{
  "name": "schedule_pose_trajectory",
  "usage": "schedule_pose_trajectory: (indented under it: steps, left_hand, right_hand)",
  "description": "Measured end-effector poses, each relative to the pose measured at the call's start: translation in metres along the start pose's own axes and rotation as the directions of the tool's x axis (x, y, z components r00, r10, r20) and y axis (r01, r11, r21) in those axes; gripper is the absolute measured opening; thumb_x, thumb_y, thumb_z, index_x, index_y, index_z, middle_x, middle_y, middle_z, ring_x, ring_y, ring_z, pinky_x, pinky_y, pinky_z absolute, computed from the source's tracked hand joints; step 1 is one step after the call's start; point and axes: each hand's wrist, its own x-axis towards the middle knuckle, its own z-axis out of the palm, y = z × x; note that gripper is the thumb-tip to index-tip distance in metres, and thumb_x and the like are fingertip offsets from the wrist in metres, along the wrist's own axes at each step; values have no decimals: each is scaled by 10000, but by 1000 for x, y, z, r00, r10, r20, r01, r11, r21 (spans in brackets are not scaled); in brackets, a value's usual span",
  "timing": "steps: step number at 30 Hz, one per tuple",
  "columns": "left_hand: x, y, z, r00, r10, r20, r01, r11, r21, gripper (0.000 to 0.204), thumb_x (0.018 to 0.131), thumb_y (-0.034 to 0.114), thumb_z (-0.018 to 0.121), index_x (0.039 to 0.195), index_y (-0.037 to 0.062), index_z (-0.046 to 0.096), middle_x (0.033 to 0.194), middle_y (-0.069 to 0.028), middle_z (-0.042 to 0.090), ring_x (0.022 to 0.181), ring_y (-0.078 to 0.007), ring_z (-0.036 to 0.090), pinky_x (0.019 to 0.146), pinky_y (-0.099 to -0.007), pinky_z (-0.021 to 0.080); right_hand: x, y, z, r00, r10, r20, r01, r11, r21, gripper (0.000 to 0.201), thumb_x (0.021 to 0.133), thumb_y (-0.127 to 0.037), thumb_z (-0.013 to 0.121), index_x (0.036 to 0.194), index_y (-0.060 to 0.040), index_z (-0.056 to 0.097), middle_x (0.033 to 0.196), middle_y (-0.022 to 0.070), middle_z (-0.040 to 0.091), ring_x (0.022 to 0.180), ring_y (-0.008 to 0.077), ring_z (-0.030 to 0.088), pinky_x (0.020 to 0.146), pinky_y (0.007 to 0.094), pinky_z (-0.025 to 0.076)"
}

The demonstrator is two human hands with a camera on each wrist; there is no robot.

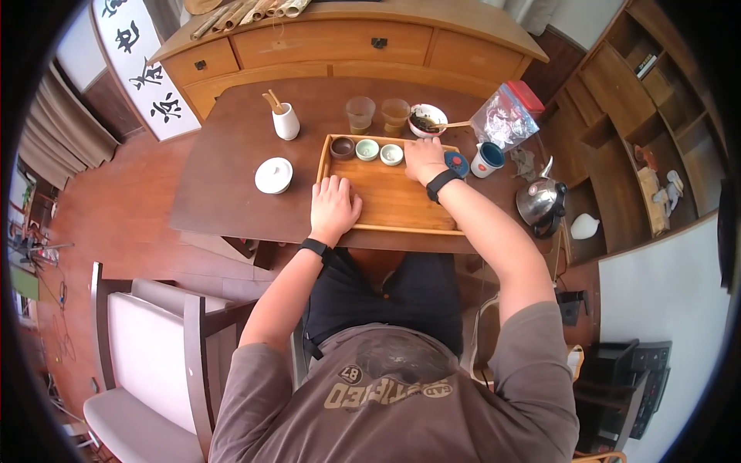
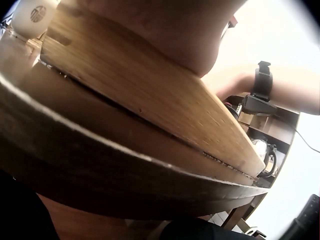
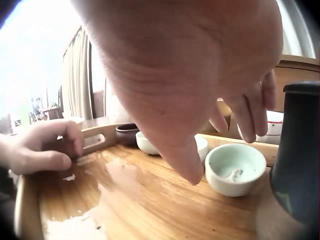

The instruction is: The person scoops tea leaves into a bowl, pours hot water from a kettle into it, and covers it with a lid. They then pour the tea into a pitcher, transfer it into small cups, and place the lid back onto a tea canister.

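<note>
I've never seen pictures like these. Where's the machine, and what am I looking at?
There is no machine: each grip here is a person's bare hand. The wide picture comes from a camera on the head, looking down; the other two come from a camera on each wrist.

On the brown table lies a wooden tray with small cups along its far side. Around it stand a lidded white bowl, a white holder with wooden tools, and two clear cups.

The left grip rests on the tray's left end. The right grip is over the far side, thumb beside a pale green cup. Neither appears to hold a cup.
</note>
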Motion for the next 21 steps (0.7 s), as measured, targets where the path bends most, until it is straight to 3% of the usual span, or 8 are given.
schedule_pose_trajectory:
  steps: [3, 4, 7, 10, 14, 16, 21]
  left_hand:
    - [0, -1, 4, 998, 36, -51, -36, 999, 8, 204, 861, 237, 734, 970, 93, 638, 972, -96, 625, 979, -315, 610, 887, -458, 452]
    - [-1, -1, 4, 998, 41, -43, -41, 999, 3, 204, 861, 237, 734, 970, 93, 638, 972, -96, 625, 979, -315, 610, 887, -458, 452]
    - [0, -1, 4, 999, 26, -25, -25, 1000, 18, 198, 873, 247, 728, 978, 96, 654, 960, -90, 632, 973, -310, 619, 895, -459, 454]
    - [0, 0, 5, 1000, 22, -19, -21, 999, 25, 195, 875, 248, 728, 981, 98, 662, 964, -88, 636, 979, -307, 621, 899, -460, 455]
    - [0, 1, 5, 1000, 13, 10, -13, 1000, 25, 190, 885, 252, 725, 982, 100, 664, 975, -88, 646, 981, -306, 626, 904, -459, 456]
    - [0, 0, 5, 1000, 23, 12, -23, 999, 37, 188, 888, 253, 725, 982, 102, 664, 978, -87, 648, 981, -305, 627, 904, -458, 456]
    - [1, 1, 5, 998, 35, 56, -38, 998, 55, 197, 899, 263, 733, 1000, 108, 665, 985, -82, 651, 994, -303, 629, 901, -454, 456]
  right_hand:
    - [-25, 3, -5, 964, -43, -264, 87, 984, 156, 389, 896, -283, 752, 1209, -58, 705, 1105, 155, 772, 1093, 361, 713, 1003, 476, 500]
    - [-39, 1, -9, 966, -36, -256, 79, 984, 160, 389, 896, -283, 752, 1209, -58, 705, 1105, 155, 772, 1093, 361, 713, 1003, 476, 500]
    - [-80, -4, -9, 923, -26, -383, 191, 897, 399, 269, 891, -266, 735, 1060, -59, 706, 979, 178, 762, 946, 362, 744, 846, 501, 571]
    - [-115, -6, 11, 932, 56, -359, 187, 773, 606, 198, 926, -241, 740, 1024, -77, 687, 909, 144, 756, 904, 366, 740, 810, 497, 568]
    - [-134, -8, 41, 954, 133, -268, 110, 678, 727, 162, 939, -197, 738, 1041, -88, 676, 859, 125, 729, 871, 346, 726, 772, 491, 558]
    - [-135, -13, 60, 914, 232, -334, 143, 586, 798, 139, 946, -181, 736, 1029, -91, 670, 812, 116, 691, 823, 335, 703, 751, 485, 552]
    - [-130, -21, 74, 844, 351, -406, 161, 557, 815, 148, 956, -187, 732, 1040, -85, 664, 786, 115, 668, 796, 348, 687, 746, 500, 548]
